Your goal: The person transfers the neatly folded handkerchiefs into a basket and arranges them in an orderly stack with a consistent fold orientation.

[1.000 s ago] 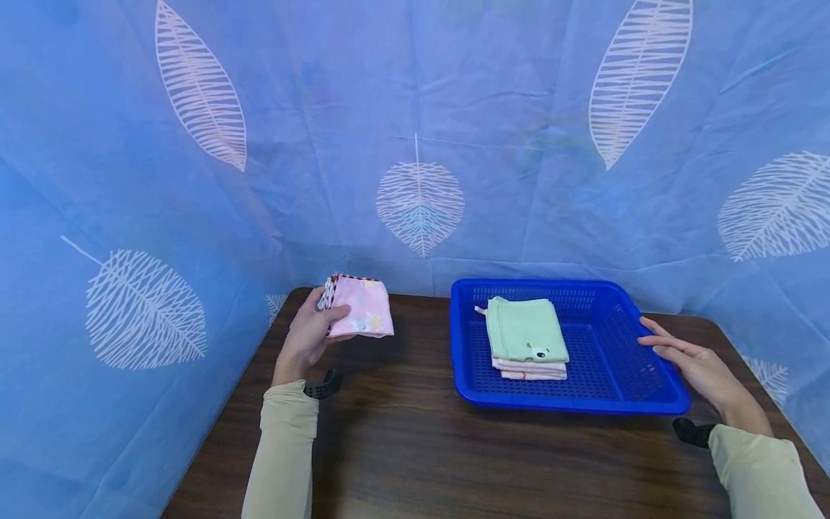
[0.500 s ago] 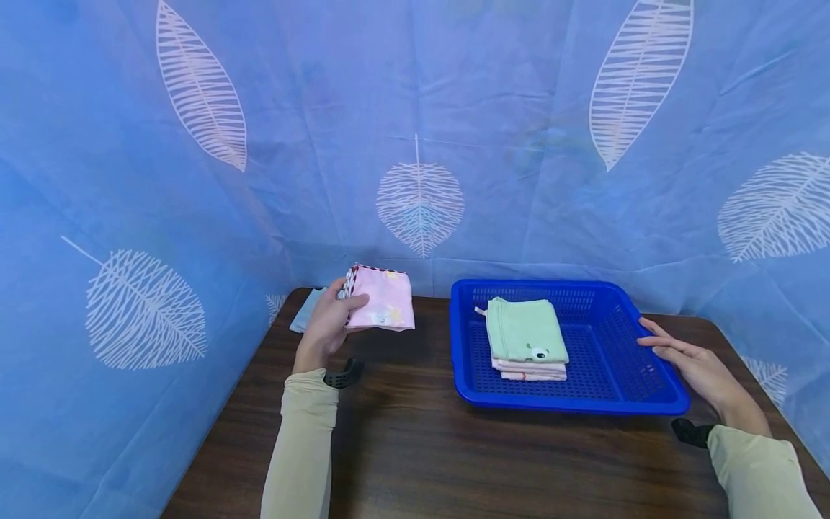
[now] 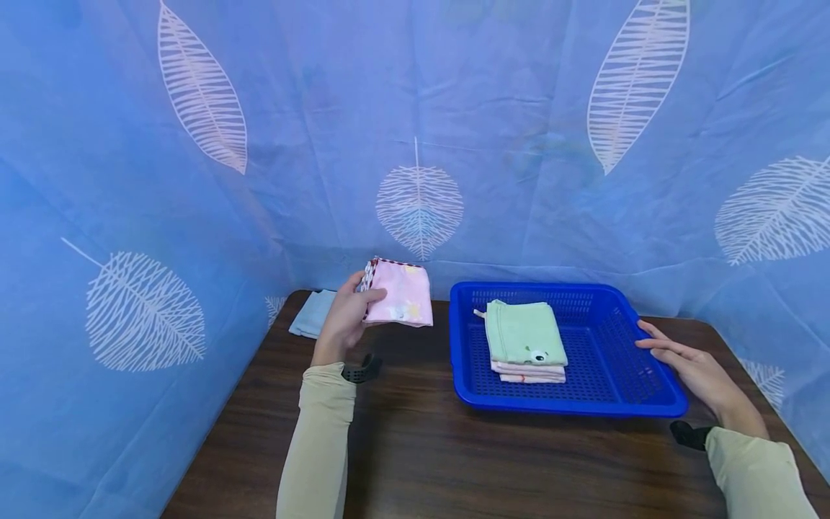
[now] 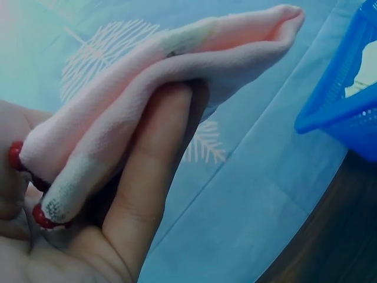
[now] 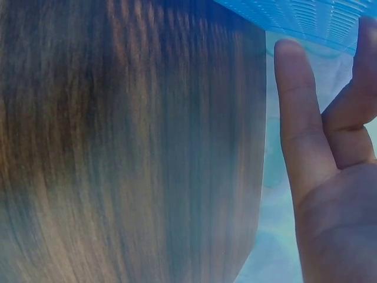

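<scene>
My left hand (image 3: 346, 317) pinches a folded pink towel (image 3: 402, 294) with a red checked edge, holding it above the table left of the blue basket (image 3: 506, 405). In the left wrist view the folded layers of this towel (image 4: 235, 65) lie over the fingers, its red-trimmed edge near the palm. Inside the basket lies a folded green towel (image 3: 525, 331) with a small animal face, stacked on folded pale pink towels (image 3: 532, 373). My right hand (image 3: 700, 371) rests its extended fingers on the basket's right rim; the right wrist view shows one finger (image 5: 297, 100) straight below the basket.
A folded light blue towel (image 3: 313, 313) lies at the table's back left corner, partly behind the left hand. The dark wooden table (image 3: 454, 461) backs onto a blue leaf-print curtain (image 3: 311, 144), which also hangs at both sides.
My left hand has moved right and slightly up with the pink towel, towards the basket, uncovering the light blue towel behind it. The right hand and basket stay in place.
</scene>
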Available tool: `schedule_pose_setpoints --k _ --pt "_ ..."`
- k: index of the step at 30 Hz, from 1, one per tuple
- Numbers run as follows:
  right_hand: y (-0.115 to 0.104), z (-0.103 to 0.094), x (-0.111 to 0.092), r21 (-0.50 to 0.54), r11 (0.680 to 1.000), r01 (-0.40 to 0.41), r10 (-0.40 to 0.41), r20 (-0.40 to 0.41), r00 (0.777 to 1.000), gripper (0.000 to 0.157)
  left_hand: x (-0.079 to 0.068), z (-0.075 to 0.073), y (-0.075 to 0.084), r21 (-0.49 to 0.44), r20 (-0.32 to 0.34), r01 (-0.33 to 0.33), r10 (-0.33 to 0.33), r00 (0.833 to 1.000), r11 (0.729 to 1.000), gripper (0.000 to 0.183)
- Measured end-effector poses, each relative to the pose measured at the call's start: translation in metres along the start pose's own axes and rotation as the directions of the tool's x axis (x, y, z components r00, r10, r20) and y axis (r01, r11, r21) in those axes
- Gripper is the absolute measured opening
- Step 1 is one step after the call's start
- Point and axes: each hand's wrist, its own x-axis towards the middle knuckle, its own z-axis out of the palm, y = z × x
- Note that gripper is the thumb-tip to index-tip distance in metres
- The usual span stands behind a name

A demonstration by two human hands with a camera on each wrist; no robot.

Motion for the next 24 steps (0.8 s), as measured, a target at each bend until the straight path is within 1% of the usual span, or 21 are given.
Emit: schedule_pose_setpoints --k 5,11,18,24 --pt "0.001 -0.001 0.0 0.014 1.0 0.005 -0.005 0.001 1.0 0.065 0.004 0.012 0.0 -0.007 0.009 0.02 -0.02 1.0 1.0 0.05" --pt "0.003 0.001 0.0 0.029 0.999 -0.015 0.014 0.014 1.0 0.067 0.008 0.025 -0.003 -0.018 0.027 0.038 -0.037 0.999 0.999 0.05" --pt "0.003 0.002 -0.002 0.038 0.999 0.012 -0.012 0.0 1.0 0.064 0.012 0.037 -0.003 -0.036 0.031 0.014 -0.013 0.999 0.999 0.049" --pt "0.003 0.001 0.0 0.021 1.0 0.004 -0.003 -0.015 1.0 0.064 0.015 0.049 -0.004 -0.026 0.031 0.011 -0.011 0.999 1.0 0.056"
